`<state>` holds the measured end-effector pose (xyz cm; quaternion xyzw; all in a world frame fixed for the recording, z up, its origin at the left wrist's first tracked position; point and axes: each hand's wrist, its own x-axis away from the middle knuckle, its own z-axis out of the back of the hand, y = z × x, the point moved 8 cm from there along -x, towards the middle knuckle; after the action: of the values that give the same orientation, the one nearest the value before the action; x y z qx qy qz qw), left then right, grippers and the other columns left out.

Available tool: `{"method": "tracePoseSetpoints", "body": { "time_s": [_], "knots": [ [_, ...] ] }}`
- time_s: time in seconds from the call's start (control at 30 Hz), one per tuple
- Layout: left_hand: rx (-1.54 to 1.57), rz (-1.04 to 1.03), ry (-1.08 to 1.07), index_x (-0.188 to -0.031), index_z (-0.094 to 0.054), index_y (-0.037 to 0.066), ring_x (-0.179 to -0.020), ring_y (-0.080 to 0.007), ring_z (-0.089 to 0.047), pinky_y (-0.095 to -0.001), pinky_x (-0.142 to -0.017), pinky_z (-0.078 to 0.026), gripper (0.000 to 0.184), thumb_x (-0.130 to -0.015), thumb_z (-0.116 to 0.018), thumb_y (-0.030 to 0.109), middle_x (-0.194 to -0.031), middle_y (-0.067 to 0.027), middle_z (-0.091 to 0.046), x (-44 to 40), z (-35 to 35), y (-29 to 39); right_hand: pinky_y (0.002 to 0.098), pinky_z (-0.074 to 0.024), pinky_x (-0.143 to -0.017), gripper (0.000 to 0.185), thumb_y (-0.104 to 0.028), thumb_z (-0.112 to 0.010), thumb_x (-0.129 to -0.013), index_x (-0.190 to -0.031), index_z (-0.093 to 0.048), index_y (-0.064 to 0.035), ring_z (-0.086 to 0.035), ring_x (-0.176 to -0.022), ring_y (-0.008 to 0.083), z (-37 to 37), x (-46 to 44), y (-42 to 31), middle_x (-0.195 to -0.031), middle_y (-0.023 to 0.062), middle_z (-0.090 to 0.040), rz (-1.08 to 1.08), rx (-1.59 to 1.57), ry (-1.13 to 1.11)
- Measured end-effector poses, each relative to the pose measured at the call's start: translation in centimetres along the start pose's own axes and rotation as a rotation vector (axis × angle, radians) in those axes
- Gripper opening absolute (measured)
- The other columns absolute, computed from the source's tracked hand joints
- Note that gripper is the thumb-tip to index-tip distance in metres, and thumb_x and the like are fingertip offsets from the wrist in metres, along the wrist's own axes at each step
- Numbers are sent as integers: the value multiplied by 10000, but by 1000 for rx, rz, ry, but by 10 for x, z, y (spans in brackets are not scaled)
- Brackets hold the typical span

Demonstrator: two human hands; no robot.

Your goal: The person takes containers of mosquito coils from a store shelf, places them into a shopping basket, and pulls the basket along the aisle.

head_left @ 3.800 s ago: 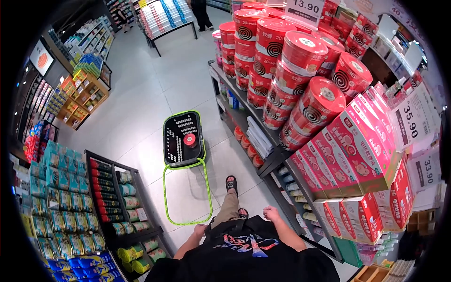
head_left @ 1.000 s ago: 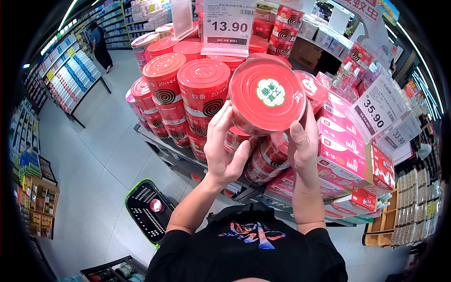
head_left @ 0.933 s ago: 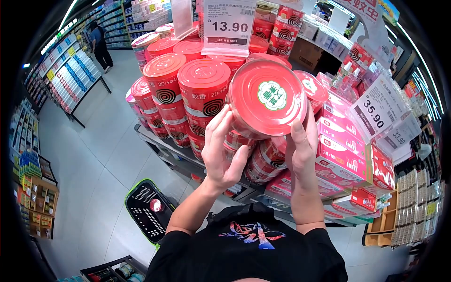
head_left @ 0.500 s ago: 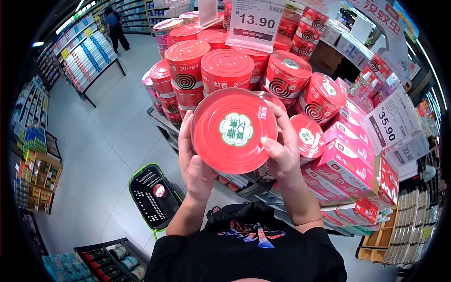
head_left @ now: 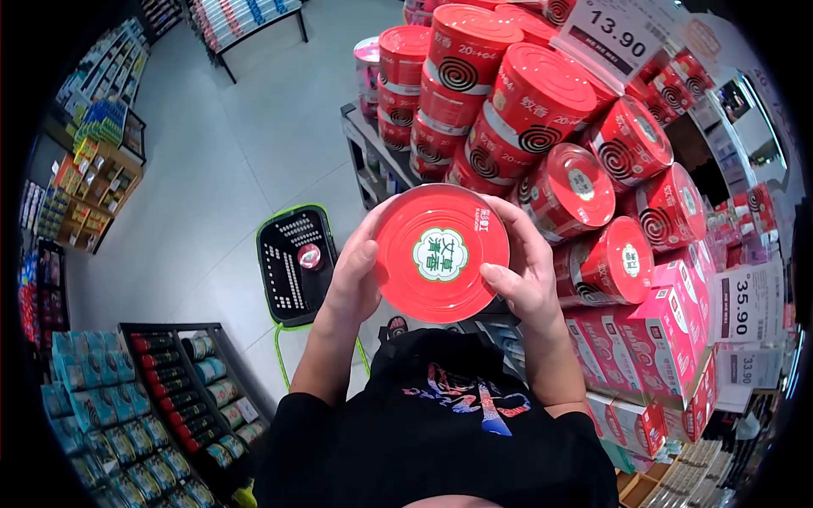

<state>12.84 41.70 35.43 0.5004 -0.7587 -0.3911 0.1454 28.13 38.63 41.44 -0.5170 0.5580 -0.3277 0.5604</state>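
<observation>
A round red tub of mosquito coils (head_left: 441,292) is held in front of my chest, its lid turned up toward me with a white and green flower-shaped label. My left hand (head_left: 356,275) grips the tub's left side, thumb at the rim. On the right side, my right hand (head_left: 527,267) wraps round it with the thumb on the lid's edge. The tub's underside is hidden. Beyond it, similar red tubs (head_left: 542,80) with black spirals stand stacked, and several others (head_left: 569,190) lie tilted near my right hand.
A black shopping basket (head_left: 279,254) with a green rim stands on the floor, a small round item (head_left: 310,256) inside. Pink boxes (head_left: 669,326) and price signs (head_left: 743,303) are at the right. A low rack of bottles and cans (head_left: 182,381) stands at lower left.
My view has turned left and downward, so the stacked tubs sit farther right and the basket higher. Both hands still hold the tub, which now appears slightly smaller and apart from the stack.
</observation>
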Motion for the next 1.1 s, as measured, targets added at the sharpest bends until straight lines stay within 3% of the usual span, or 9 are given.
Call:
{"method": "tracePoseSetpoints", "body": {
  "time_s": [0.17,0.37,0.7,0.8,0.83,1.07,1.1],
  "knots": [
    [-6,88,52,-1306,-261,-62,-1187,-227,-407,-336,-985,-330,794,-749,-617,379,-1283,-175,-392,18,23,-14,318,-342,-957,582,-170,-631,-733,-1223,-411,51,-458,-1127,197,-4,8,33,-1209,133,-476,-77,7,-22],
    [44,71,117,-1288,-285,-69,-1167,-223,-428,-332,-972,-355,773,-744,-632,357,-1260,-175,-410,27,40,-26,323,-348,-954,566,-177,-622,-745,-1219,-411,51,-449,-1136,194,-6,14,57,-1237,142,-445,-182,-59,-1],
    [-33,56,287,-1296,-289,-65,-1162,-211,-421,-324,-977,-337,708,-752,-594,268,-1258,-168,-413,38,71,-47,312,-288,-996,659,-219,-580,-782,-1314,-280,27,-404,-1177,181,-10,45,111,-1263,126,-422,-388,-341,131],
    [-123,105,324,-1277,-322,-65,-1159,-206,-436,-324,-982,-334,727,-745,-595,349,-1254,-155,-436,42,72,-55,309,-292,-993,654,-208,-582,-776,-1310,-287,27,-409,-1173,181,-8,50,119,-1257,124,-429,-428,-292,113],
    [-57,114,308,-1300,-291,-57,-1164,-207,-417,-320,-971,-338,707,-756,-590,283,-1256,-161,-414,43,73,-61,308,-290,-993,636,-203,-579,-777,-1302,-303,27,-413,-1169,182,-7,50,117,-1247,128,-440,-433,-297,104],
    [8,90,289,-1290,-319,-43,-1111,-219,-484,-345,-928,-405,667,-783,-558,317,-1235,-163,-451,42,68,-67,316,-346,-950,598,-233,-552,-797,-1290,-327,21,-453,-1131,178,6,60,122,-1231,120,-454,-463,-392,161],
    [226,141,315,-1269,-353,-38,-1072,-232,-518,-362,-905,-430,624,-803,-522,342,-1209,-172,-481,43,67,-70,317,-368,-925,593,-233,-546,-800,-1289,-329,22,-470,-1108,182,8,61,117,-1218,124,-462,-440,-413,127]
  ]
}}
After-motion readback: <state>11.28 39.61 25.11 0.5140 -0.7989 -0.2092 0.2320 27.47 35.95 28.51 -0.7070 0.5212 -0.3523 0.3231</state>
